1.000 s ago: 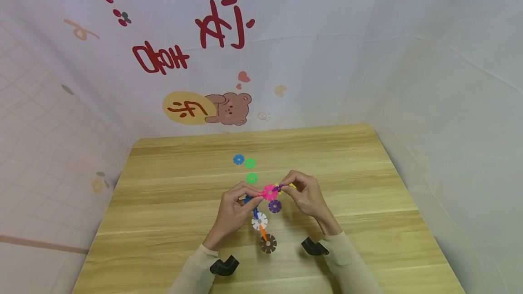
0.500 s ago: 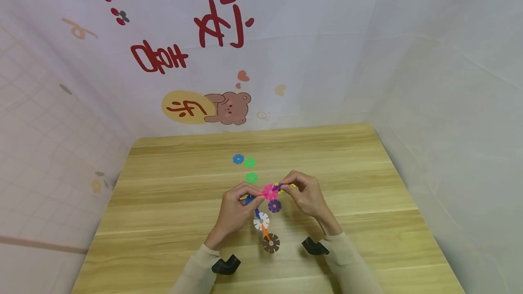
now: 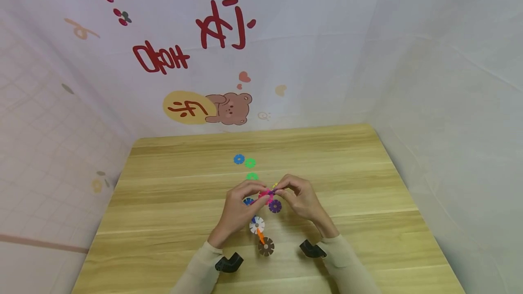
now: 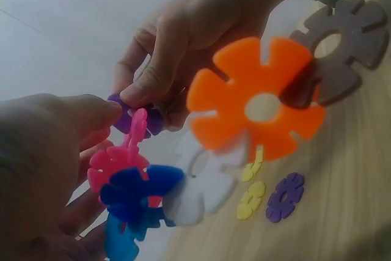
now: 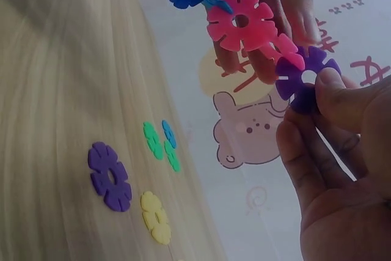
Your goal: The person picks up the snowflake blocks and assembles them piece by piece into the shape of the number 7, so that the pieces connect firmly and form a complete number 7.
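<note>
My left hand [image 3: 244,205] holds a linked chain of notched plastic snowflake discs by its pink part [image 5: 241,22]. The chain runs through blue [image 4: 137,194], white [image 3: 257,225] and orange [image 4: 259,99] discs to a brown disc [image 3: 266,246] hanging nearest me. My right hand [image 3: 301,198] pinches a purple disc [image 5: 307,77] between thumb and fingers. That purple disc meets the edge of a pink one; how deep the notches sit cannot be told. Both hands are raised above the table, fingertips close together.
Loose discs lie on the wooden table [image 3: 171,212]: a purple one [image 3: 275,206], yellow ones [image 4: 250,200] partly hidden by my right hand in the head view, green ones [image 3: 250,163] and a blue one [image 3: 239,159]. Printed cloth walls [image 3: 310,58] surround the table.
My right hand has moved left with the purple disc, bringing the fingertips of both hands closer. The dangling brown end swung right, then back left and slightly nearer me.
</note>
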The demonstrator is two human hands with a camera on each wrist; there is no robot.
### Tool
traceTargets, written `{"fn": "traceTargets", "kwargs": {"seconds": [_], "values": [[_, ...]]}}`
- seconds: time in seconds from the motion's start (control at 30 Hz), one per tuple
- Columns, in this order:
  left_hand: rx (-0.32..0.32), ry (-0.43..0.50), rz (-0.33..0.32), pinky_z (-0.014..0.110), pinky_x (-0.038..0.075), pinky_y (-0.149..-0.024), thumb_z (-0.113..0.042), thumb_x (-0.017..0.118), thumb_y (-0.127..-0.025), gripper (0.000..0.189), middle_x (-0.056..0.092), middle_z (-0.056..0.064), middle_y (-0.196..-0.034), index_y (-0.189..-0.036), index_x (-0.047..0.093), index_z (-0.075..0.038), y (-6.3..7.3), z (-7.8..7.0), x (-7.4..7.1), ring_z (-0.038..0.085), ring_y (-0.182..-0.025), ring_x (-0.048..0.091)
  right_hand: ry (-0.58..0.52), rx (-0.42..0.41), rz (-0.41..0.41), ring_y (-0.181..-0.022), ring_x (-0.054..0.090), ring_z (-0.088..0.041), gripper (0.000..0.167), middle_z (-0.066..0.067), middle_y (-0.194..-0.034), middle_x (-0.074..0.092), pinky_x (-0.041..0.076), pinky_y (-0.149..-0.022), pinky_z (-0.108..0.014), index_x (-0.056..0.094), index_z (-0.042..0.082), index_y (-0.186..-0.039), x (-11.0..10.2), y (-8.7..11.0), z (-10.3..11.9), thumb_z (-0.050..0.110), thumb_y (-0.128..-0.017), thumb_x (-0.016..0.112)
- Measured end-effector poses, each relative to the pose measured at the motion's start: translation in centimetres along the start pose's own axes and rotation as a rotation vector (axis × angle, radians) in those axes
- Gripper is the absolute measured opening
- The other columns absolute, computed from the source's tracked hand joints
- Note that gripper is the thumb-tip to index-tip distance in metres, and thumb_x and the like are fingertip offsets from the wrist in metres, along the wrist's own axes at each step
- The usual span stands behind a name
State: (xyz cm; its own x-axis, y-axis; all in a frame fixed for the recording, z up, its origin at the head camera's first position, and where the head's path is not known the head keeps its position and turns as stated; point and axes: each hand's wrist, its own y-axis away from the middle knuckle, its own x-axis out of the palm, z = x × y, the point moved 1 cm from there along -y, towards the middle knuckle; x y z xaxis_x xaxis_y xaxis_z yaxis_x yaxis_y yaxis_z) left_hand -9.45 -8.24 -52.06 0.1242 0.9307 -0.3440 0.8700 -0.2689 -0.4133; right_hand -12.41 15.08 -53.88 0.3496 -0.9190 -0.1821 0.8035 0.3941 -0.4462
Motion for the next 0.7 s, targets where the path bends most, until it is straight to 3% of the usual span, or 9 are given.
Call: {"fn": "traceTargets", "kwargs": {"seconds": [0.17,0.37,0.6,0.7], "values": [[-0.006,0.018,0.011,0.036,0.073,-0.085,-0.006,0.085,-0.102,0.009,0.083,0.014,-0.121,-0.110,0.085,-0.008,0.2,0.2,0.0,0.031,-0.108,0.083,0.016,0.004,0.025,-0.099,0.077,-0.015,0.013,-0.019,-0.101,0.078,0.070,-0.100,-0.035,0.078,0.002,-0.107,0.5,0.1,0.1,-0.010,-0.104,0.073],[0.007,0.008,0.008,0.027,0.071,-0.074,-0.005,0.083,-0.103,0.006,0.085,0.011,-0.117,-0.108,0.085,-0.008,0.5,0.6,0.0,0.027,-0.101,0.084,0.042,0.026,0.039,-0.100,0.077,-0.013,0.015,-0.018,-0.104,0.080,0.069,-0.101,-0.030,0.080,0.004,-0.112,0.8,0.2,0.1,-0.008,-0.105,0.073],[-0.005,-0.004,0.009,0.030,0.072,-0.076,-0.005,0.081,-0.105,0.009,0.085,0.009,-0.115,-0.113,0.082,-0.009,0.8,0.3,-0.5,0.023,-0.099,0.084,0.097,0.097,0.016,-0.105,0.080,-0.017,0.017,-0.014,-0.112,0.083,0.068,-0.102,-0.031,0.081,0.008,-0.119,0.8,0.5,0.0,-0.001,-0.110,0.070],[-0.027,-0.009,-0.002,0.032,0.073,-0.078,-0.005,0.081,-0.104,0.011,0.084,0.009,-0.115,-0.115,0.082,-0.008,0.9,0.3,-0.9,0.024,-0.100,0.085,0.134,0.139,-0.009,-0.103,0.081,-0.024,0.015,-0.015,-0.112,0.084,0.067,-0.099,-0.029,0.081,0.009,-0.118,0.7,0.8,0.1,0.003,-0.112,0.069]]}}
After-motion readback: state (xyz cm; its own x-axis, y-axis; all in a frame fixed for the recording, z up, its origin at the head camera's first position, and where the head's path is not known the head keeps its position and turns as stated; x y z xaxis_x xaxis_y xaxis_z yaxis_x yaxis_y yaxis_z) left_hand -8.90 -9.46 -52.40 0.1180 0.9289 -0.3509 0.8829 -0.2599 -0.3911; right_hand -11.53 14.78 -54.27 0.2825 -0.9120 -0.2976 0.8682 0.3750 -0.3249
